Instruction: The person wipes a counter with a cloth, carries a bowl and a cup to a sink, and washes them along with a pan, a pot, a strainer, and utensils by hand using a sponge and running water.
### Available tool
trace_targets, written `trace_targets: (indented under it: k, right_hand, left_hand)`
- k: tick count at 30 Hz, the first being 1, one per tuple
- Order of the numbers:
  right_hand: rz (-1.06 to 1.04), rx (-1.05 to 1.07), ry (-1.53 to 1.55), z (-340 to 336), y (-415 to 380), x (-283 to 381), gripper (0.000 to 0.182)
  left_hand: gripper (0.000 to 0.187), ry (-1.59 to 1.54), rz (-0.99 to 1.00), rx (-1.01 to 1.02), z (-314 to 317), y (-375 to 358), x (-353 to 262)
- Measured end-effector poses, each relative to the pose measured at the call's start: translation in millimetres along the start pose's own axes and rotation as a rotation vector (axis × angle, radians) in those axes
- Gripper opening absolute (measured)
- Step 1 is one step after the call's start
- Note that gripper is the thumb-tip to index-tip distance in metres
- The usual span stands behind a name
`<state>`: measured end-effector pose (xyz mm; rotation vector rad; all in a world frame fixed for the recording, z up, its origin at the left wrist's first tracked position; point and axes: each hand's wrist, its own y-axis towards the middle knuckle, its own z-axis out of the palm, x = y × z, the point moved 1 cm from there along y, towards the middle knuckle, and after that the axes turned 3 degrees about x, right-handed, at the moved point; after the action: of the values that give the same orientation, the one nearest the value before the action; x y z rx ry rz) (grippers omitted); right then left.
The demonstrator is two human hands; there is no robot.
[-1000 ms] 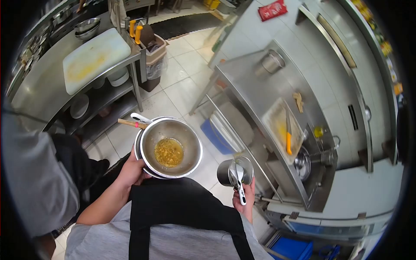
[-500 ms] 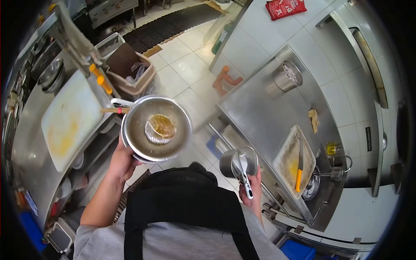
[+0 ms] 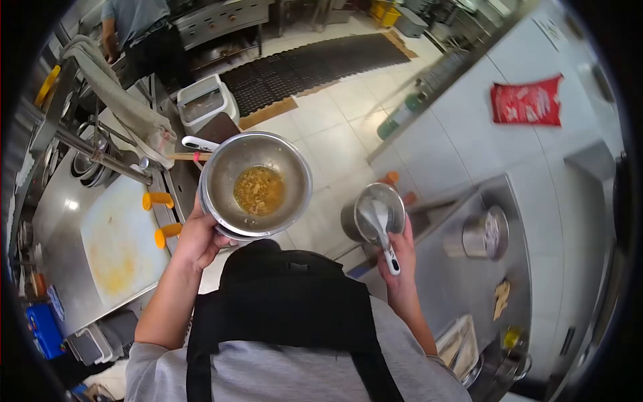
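My left hand [image 3: 199, 236] is closed on the rim of a steel mixing bowl [image 3: 295, 157], which seems stacked on another vessel. Yellow-brown liquid with small bits [image 3: 258, 190] lies in its bottom. A white handle [image 3: 199, 143] and a wooden stick with a red band [image 3: 184, 157] poke out at the bowl's left, their other ends hidden. On the other side, my right hand [image 3: 400, 264] grips a steel pot [image 3: 353, 223]. A white-handled utensil [image 3: 386, 249] leans in that pot, its handle over the rim beside my fingers.
At left, a stained white cutting board [image 3: 120, 234] lies on a steel counter, with orange handles [image 3: 159, 199] at its edge. A steel container [image 3: 485, 232] stands on the right-hand counter. A red packet [image 3: 527, 101] lies beyond. Another person [image 3: 151, 40] stands upper left by the stove.
My view has turned and moved forward, bringing the other person into sight. Both hands keep hold of their vessels, and the bowl's contents show more clearly.
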<state>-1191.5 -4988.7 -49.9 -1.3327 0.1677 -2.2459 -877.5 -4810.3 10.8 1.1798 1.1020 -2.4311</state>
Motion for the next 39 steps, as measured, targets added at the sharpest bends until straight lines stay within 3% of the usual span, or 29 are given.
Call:
trace_targets:
  k: [3, 7, 10, 17, 23, 24, 29, 31, 39]
  right_hand:
    - [0.008, 0.067, 0.104, 37, 83, 18, 0.063]
    - [-0.025, -0.029, 0.098, 55, 166, 24, 0.063]
    - [-0.057, -0.143, 0.144, 68, 209, 35, 0.064]
    - [-0.025, -0.324, 0.010, 47, 316, 71, 0.063]
    - [0.030, -0.399, -0.099, 23, 468, 125, 0.063]
    - [0.064, -0.406, -0.161, 24, 499, 138, 0.064]
    - [0.076, -0.306, -0.190, 60, 645, 206, 0.064]
    - [0.078, -0.255, -0.233, 73, 704, 230, 0.064]
    - [-0.054, -0.287, -0.065, 124, 934, 278, 0.065]
  left_hand:
    - [0.062, -0.044, 0.021, -0.014, 8, 51, -28]
    - [0.062, -0.001, 0.003, 0.025, 16, 132, -61]
    - [0.055, 0.022, -0.007, -0.128, 43, 191, -93]
    - [0.041, 0.018, -0.072, -0.094, 80, 355, -133]
    - [0.025, -0.040, -0.028, -0.311, 168, 491, -145]
    - [0.024, -0.026, -0.013, -0.187, 179, 513, -147]
    - [0.026, -0.055, -0.015, -0.231, 248, 608, -175]
    - [0.025, -0.095, -0.026, -0.339, 278, 646, -191]
    - [0.025, -0.056, -0.076, -0.302, 376, 859, -280]
